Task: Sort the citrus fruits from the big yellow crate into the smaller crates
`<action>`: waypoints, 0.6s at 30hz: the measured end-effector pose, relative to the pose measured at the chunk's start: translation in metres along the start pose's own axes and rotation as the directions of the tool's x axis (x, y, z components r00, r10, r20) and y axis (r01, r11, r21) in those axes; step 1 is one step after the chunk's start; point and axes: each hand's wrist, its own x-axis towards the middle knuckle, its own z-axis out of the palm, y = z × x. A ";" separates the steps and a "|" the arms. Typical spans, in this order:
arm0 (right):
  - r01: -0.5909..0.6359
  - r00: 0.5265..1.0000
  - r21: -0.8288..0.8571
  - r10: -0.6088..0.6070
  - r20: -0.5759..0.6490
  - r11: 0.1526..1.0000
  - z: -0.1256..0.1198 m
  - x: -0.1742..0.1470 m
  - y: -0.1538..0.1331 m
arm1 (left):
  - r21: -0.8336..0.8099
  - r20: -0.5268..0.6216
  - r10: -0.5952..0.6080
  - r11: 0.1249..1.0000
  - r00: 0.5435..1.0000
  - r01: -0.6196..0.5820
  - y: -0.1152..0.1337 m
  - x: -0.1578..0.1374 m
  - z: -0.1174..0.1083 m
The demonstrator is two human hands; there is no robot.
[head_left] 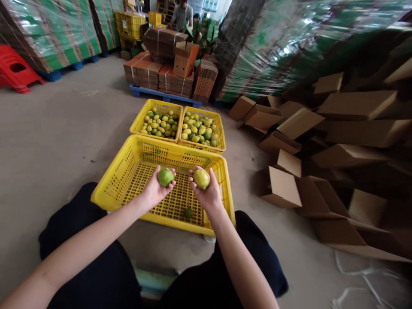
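My left hand is turned palm up with its fingers curled round a green lemon. In my right hand rests a yellow lemon, cupped by the fingers and thumb. Both hands are held apart over a large yellow plastic crate with a slotted floor. A single dark green fruit lies on that crate's floor, near its front side. Just beyond stand two smaller yellow crates, the left one and the right one, each filled with mixed green and yellow lemons.
Open cardboard boxes lie heaped on the right. Bundled flat cartons sit on a blue pallet behind the crates. Wrapped pallet stacks line both sides. A red stool is far left; a person is at the back.
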 end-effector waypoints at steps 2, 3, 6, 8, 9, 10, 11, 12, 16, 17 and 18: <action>-0.021 0.999 -0.001 0.021 0.033 1.000 0.000 -0.003 -0.003 | -0.023 -0.025 -0.017 1.000 1.000 0.016 0.002 -0.004 0.003; -0.036 0.999 0.005 0.036 0.039 0.999 0.001 -0.005 -0.004 | -0.033 -0.029 -0.013 0.999 1.000 0.012 0.002 -0.005 0.004; -0.107 0.994 0.019 0.107 0.024 0.994 0.003 -0.006 -0.002 | 0.017 0.000 -0.019 1.000 1.000 0.019 0.002 -0.003 0.001; -0.175 0.984 0.003 0.175 0.019 0.984 0.005 -0.006 0.000 | 0.107 0.033 -0.068 0.992 0.997 0.064 0.000 0.003 -0.006; -0.199 0.980 -0.008 0.200 0.021 0.980 0.005 -0.005 0.001 | 0.152 0.043 -0.091 0.985 0.995 0.084 -0.002 0.007 -0.010; -0.213 0.977 -0.020 0.213 0.027 0.977 0.005 -0.005 0.002 | 0.189 0.050 -0.105 0.977 0.993 0.094 -0.004 0.011 -0.014; -0.213 0.976 -0.030 0.214 0.038 0.977 0.005 -0.005 0.002 | 0.220 0.058 -0.104 0.971 0.993 0.089 -0.006 0.015 -0.017; -0.199 0.978 -0.036 0.201 0.049 0.979 0.005 -0.004 0.002 | 0.249 0.068 -0.086 0.966 0.994 0.066 -0.007 0.017 -0.020; -0.051 0.998 -0.093 0.055 0.037 0.994 0.007 -0.007 -0.003 | 0.398 0.221 0.176 0.882 0.959 -0.254 -0.009 0.015 -0.018; 0.019 1.000 -0.134 -0.017 0.017 0.991 0.008 -0.008 -0.005 | 0.433 0.277 0.238 0.834 0.931 -0.342 -0.009 0.012 -0.016; 0.103 0.995 -0.195 -0.103 0.010 0.975 0.008 -0.010 -0.009 | 0.464 0.326 0.278 0.785 0.903 -0.410 -0.008 0.008 -0.013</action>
